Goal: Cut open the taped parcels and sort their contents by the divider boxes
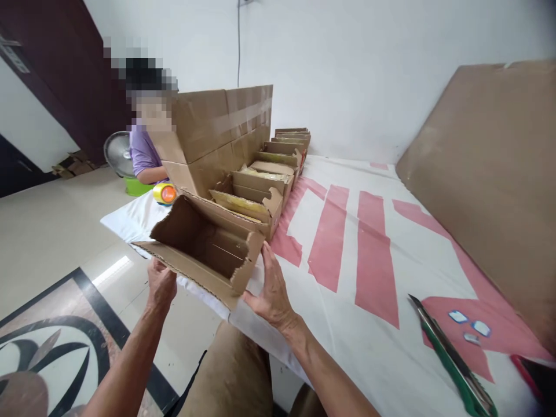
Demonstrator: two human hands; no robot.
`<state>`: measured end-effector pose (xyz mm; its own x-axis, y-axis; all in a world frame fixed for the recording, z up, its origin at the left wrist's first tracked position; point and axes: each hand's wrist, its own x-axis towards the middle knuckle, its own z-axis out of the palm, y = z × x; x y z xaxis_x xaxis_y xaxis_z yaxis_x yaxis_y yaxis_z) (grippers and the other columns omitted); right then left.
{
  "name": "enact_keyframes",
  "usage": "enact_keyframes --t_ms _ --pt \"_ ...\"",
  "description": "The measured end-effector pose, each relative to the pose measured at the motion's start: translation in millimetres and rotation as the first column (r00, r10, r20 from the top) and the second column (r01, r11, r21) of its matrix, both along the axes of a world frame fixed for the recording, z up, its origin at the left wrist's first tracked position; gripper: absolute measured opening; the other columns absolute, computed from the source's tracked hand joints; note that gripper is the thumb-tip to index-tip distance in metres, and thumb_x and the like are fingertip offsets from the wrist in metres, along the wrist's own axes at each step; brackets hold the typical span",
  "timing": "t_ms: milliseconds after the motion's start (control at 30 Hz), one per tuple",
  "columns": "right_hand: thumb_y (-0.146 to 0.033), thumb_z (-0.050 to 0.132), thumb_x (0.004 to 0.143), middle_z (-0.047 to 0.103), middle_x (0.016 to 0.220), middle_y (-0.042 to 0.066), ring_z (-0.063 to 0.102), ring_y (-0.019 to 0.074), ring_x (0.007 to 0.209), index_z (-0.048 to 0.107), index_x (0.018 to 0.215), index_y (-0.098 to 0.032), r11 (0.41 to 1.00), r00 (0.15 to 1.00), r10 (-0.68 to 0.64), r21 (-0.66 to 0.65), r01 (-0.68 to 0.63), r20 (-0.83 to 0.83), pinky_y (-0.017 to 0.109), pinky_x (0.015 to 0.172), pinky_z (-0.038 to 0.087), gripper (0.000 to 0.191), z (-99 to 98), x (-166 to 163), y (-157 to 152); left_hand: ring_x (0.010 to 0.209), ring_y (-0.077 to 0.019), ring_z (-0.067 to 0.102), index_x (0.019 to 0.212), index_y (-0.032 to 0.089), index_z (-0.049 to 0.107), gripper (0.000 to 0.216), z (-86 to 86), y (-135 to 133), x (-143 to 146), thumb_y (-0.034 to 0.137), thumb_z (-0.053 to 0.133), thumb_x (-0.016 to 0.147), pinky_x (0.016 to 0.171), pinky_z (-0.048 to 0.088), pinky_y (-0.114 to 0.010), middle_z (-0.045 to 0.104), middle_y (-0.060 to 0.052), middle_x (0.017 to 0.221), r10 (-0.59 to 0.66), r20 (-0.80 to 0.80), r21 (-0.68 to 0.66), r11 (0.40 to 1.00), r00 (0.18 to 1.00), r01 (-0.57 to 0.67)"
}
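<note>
An open-topped cardboard box [212, 263] with ragged cut edges is tilted toward me at the near edge of the table. My left hand [161, 284] is closed on its lower left edge, fingers partly hidden beneath the cardboard. Against the box's right end, my right hand [273, 289] grips with the thumb at the near corner and the fingers along the side. Inside, the box shows bare brown cardboard. Just behind it stands a row of similar open boxes [252, 197]. A roll of tape [165, 193], yellow and orange, lies beyond its left end.
A white cloth with red print covers the table [330, 324]. On the right lie a green utility knife [452, 353], small blue-edged pieces [481, 328] and a dark red-edged object [534, 376]. Large cardboard [490, 191] stands right; stacked cartons [217, 127] stand behind, near another person [145, 153].
</note>
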<state>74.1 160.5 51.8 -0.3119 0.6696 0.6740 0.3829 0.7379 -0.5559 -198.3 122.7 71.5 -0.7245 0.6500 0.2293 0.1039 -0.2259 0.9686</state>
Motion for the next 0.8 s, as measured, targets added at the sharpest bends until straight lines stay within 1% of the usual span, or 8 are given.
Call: enact_keyframes --t_ms 133,233,333,433,500,600,700,800 --pt "-0.039 0.084 0.076 0.034 0.166 0.020 0.039 0.0413 0.150 0.005 0.167 -0.026 0.998 0.999 -0.032 -0.048 0.033 0.027 0.063 0.116 0.042 0.121 -11.7 5.9 -7.9 0.092 -0.0234 0.068 0.086 0.019 0.066 0.032 4.4 -7.8 6.7 0.033 0.077 0.059 0.083 0.057 -0.036 0.071 -0.003 0.087 -0.041 -0.010 0.007 0.999 0.999 0.041" --pt "-0.046 0.090 0.070 0.042 0.161 0.022 0.047 0.0439 0.144 0.009 0.166 -0.025 0.991 0.996 -0.058 -0.118 0.065 0.064 0.065 0.110 0.047 0.127 -20.4 -3.9 -16.9 0.096 -0.0227 0.068 0.097 0.018 0.070 0.040 9.4 -11.2 6.4 0.030 0.076 0.060 0.089 0.055 -0.036 0.073 -0.004 0.095 -0.065 0.022 -0.055 0.996 0.998 0.066" --pt "-0.045 0.090 0.070 0.042 0.161 0.021 0.048 0.0431 0.143 0.007 0.167 -0.027 0.983 0.996 -0.058 -0.173 0.069 0.072 0.065 0.109 0.047 0.128 -18.6 -19.6 -23.3 0.087 -0.0203 0.067 0.098 0.018 0.070 0.043 13.6 -15.6 -2.3 0.029 0.076 0.057 0.084 0.055 -0.035 0.073 -0.002 0.090 -0.035 0.062 -0.134 0.990 0.997 0.043" --pt "-0.042 0.089 0.070 0.039 0.164 0.021 0.044 0.0420 0.147 0.007 0.167 -0.026 0.986 0.998 -0.035 -0.161 0.044 0.058 0.063 0.112 0.045 0.128 -11.1 -29.4 -20.8 0.081 -0.0187 0.066 0.090 0.018 0.068 0.037 15.1 -15.7 -10.5 0.033 0.075 0.057 0.078 0.054 -0.032 0.071 -0.001 0.085 -0.028 0.054 -0.151 0.988 0.998 0.036" --pt "-0.041 0.088 0.071 0.038 0.165 0.021 0.042 0.0416 0.148 0.008 0.167 -0.025 0.988 0.998 -0.029 -0.149 0.037 0.058 0.062 0.113 0.044 0.127 -8.3 -29.1 -14.3 0.082 -0.0192 0.067 0.090 0.019 0.067 0.037 14.1 -11.5 -10.9 0.035 0.075 0.058 0.080 0.055 -0.033 0.070 -0.001 0.085 -0.020 0.047 -0.147 0.989 0.999 0.027" --pt "-0.039 0.085 0.073 0.036 0.166 0.021 0.040 0.0412 0.150 0.011 0.167 -0.023 0.985 0.997 -0.049 -0.162 0.058 0.064 0.062 0.115 0.042 0.121 -12.0 -20.2 -1.7 0.093 -0.0234 0.069 0.097 0.020 0.068 0.042 8.9 1.3 -3.6 0.037 0.076 0.059 0.088 0.057 -0.038 0.072 -0.003 0.092 -0.058 0.024 -0.153 0.986 0.998 0.061" --pt "-0.039 0.082 0.077 0.039 0.164 0.022 0.042 0.0409 0.149 0.015 0.166 -0.023 0.961 0.996 -0.065 -0.265 0.081 0.068 0.064 0.114 0.043 0.113 -21.5 -8.9 8.2 0.108 -0.0287 0.068 0.108 0.021 0.068 0.054 0.5 16.3 6.3 0.035 0.078 0.057 0.095 0.056 -0.044 0.074 -0.007 0.107 -0.115 0.001 -0.186 0.976 0.993 0.113" --pt "-0.039 0.079 0.081 0.040 0.164 0.019 0.046 0.0372 0.147 0.014 0.167 -0.025 0.929 0.999 -0.035 -0.368 0.038 0.014 0.061 0.114 0.045 0.108 -28.3 -4.4 10.8 0.116 -0.0309 0.066 0.119 0.021 0.066 0.063 -6.8 25.9 10.7 0.034 0.078 0.058 0.100 0.054 -0.046 0.072 -0.010 0.118 -0.147 -0.020 -0.202 0.969 0.989 0.140"
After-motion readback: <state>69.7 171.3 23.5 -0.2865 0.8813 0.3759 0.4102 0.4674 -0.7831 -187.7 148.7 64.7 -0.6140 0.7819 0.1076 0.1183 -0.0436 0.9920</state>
